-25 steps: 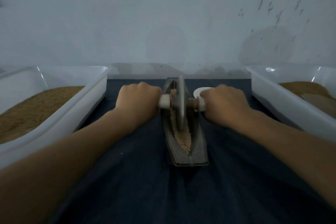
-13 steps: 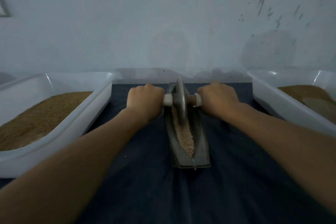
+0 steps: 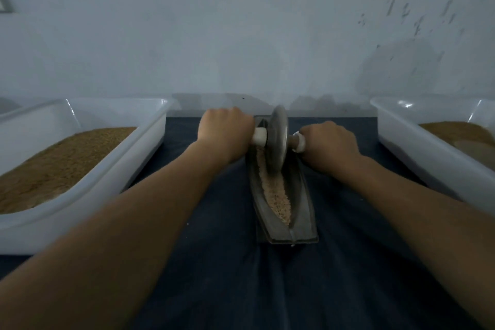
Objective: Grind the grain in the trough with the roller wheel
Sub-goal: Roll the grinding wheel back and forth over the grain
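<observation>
A narrow boat-shaped metal trough (image 3: 302,195) lies lengthwise on a dark blue cloth, with pale crushed grain (image 3: 276,193) along its groove. A grey roller wheel (image 3: 278,139) stands upright in the far half of the trough on a cross axle with white collars. My left hand (image 3: 225,131) grips the axle's left handle and my right hand (image 3: 329,142) grips the right handle. The axle is slanted, its left end farther from me. The handles themselves are hidden inside my fists.
A white plastic tub (image 3: 88,187) heaped with brown grain stands at the left, and another white tub (image 3: 428,158) with brown material stands at the right. A pale wall rises just behind the trough. The dark blue cloth (image 3: 254,289) covers the surface toward me.
The wheel has rolled away from me toward the far end of the trough. My left hand pushed farther ahead than my right, slanting the axle. More grain shows behind the wheel.
</observation>
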